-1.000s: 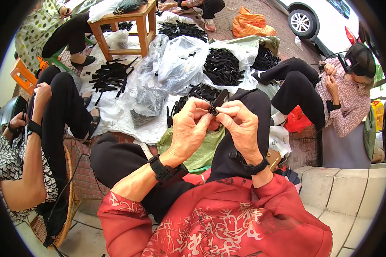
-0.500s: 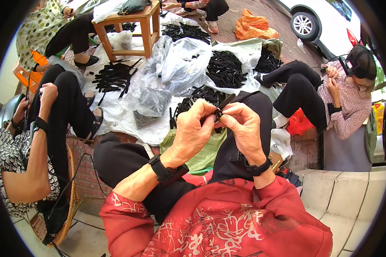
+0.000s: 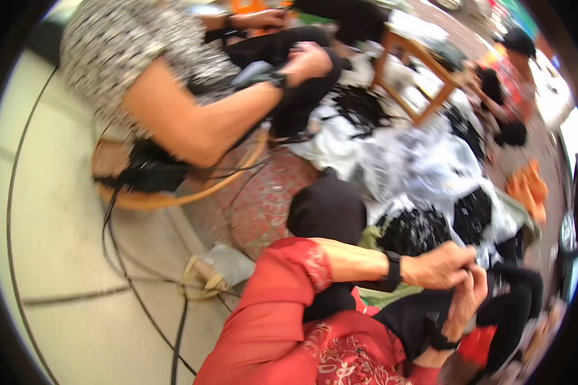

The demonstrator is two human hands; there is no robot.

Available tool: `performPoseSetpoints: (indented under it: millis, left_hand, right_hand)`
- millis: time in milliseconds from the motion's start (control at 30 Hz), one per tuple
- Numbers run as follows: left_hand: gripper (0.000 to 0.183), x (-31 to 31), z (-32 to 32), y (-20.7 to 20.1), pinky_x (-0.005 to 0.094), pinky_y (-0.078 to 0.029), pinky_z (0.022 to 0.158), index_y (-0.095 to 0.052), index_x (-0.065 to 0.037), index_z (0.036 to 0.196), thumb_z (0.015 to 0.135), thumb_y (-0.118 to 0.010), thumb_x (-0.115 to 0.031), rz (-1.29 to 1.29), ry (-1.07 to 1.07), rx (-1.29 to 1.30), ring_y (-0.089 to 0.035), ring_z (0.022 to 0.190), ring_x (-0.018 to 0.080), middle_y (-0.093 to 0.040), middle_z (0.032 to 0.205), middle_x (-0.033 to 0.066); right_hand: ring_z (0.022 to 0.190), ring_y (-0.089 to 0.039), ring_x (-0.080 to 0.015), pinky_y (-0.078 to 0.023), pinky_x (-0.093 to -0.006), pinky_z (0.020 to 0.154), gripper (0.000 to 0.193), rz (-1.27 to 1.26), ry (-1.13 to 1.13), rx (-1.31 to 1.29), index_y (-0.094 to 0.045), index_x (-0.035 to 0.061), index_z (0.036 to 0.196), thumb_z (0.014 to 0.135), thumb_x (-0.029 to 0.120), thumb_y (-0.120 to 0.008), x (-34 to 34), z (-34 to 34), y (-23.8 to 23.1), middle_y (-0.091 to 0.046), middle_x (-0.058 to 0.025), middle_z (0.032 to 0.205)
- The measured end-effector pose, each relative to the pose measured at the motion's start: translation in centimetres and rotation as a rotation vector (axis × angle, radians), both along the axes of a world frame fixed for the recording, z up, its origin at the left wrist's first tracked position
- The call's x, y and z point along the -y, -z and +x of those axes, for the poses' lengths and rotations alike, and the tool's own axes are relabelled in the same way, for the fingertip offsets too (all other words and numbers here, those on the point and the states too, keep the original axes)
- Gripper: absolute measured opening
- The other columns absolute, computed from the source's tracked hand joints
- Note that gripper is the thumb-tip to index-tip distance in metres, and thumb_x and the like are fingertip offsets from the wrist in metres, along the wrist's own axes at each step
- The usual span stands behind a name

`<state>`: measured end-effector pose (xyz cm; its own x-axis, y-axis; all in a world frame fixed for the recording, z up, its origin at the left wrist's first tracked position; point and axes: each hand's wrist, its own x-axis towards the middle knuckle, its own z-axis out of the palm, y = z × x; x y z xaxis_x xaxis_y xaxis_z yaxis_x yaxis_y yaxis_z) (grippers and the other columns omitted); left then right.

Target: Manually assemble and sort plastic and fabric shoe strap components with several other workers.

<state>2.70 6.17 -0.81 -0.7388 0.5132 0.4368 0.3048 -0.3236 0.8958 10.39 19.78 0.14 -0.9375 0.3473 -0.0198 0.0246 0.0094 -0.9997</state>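
My left hand and my right hand meet in front of my lap, fingers closed and fingertips together. The small black strap piece seen between them earlier is hidden now behind the fingers and blur. Each wrist wears a black band. Just beyond my hands lies a heap of black straps on white plastic sheeting. A second heap of black straps sits to its right, with crumpled clear plastic bags behind.
At the left a person in a patterned top sits on a wicker chair. Black cables run over the pale tiles beside me. A wooden stool stands farther back; an orange bag lies at the right. Another person crouches far right.
My view has swung left and tilted, so hands and strap heaps now appear farther right and the neighbour looms larger. The picture is blurred. Both hands stay together.
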Motion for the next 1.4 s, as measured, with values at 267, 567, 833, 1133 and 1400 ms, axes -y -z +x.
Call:
performPoseSetpoints:
  millis: [267, 567, 833, 1133, 1400]
  left_hand:
    - [0.026, 1.2, -0.3, 0.2, 0.0346, -0.033, 0.043, -0.039, 0.0, 0.067, 0.061, -0.06, -0.013, 0.07, -0.082, 0.019, -0.044, 0.047, 0.0297, -0.043, 0.051, 0.0151]
    - [0.022, -0.6, -0.7, 0.3, 0.0348, -0.034, 0.045, -0.041, 0.0, 0.064, 0.053, -0.055, -0.014, 0.062, -0.101, 0.021, -0.045, 0.048, 0.0292, -0.045, 0.052, 0.0142]
    - [0.014, -0.3, -0.6, -0.1, 0.0327, -0.038, 0.048, -0.046, 0.002, 0.068, 0.061, -0.053, -0.008, 0.169, 0.03, 0.053, -0.051, 0.054, 0.0237, -0.05, 0.058, 0.0129]
    - [0.017, 1.0, 0.3, -1.5, 0.0369, -0.039, 0.054, -0.048, 0.002, 0.068, 0.067, -0.057, -0.012, 0.205, 0.256, 0.197, -0.052, 0.063, 0.0308, -0.051, 0.062, 0.0172]
    - [0.02, -1.2, -0.3, 0.4, 0.0343, -0.038, 0.051, -0.048, 0.001, 0.064, 0.061, -0.061, -0.013, 0.21, 0.098, -0.033, -0.052, 0.059, 0.0265, -0.052, 0.059, 0.0138]
  right_hand:
    - [0.075, -0.051, -0.0098, -0.043, -0.0212, 0.066, 0.016, -0.135, 0.094, -0.032, -0.047, 0.0042, 0.086, 0.085, 0.02, -0.048, 3.5, -0.9, 0.1, -0.052, -0.0032, 0.082]
    - [0.081, -0.055, -0.0129, -0.045, -0.0234, 0.071, 0.03, 0.043, -0.076, 0.032, -0.042, -0.0044, 0.109, 0.085, 0.013, -0.047, 0.0, -0.8, -0.2, -0.053, -0.0086, 0.096]
    - [0.072, -0.053, -0.0091, -0.043, -0.0181, 0.061, 0.018, -0.161, 0.044, 0.018, -0.047, 0.0027, 0.098, 0.086, 0.017, -0.046, 2.5, -0.9, -1.4, -0.053, -0.0033, 0.086]
    - [0.065, -0.046, -0.0083, -0.039, -0.0194, 0.056, 0.013, -0.066, -0.085, 0.203, -0.047, 0.0028, 0.087, 0.082, 0.014, -0.049, 2.4, 0.1, -4.3, -0.046, -0.0029, 0.079]
    - [0.055, -0.046, -0.0093, -0.038, -0.0191, 0.05, 0.008, -0.132, -0.12, 0.163, -0.052, 0.0019, 0.084, 0.08, 0.009, -0.052, 2.9, -0.1, -5.6, -0.051, -0.0025, 0.068]
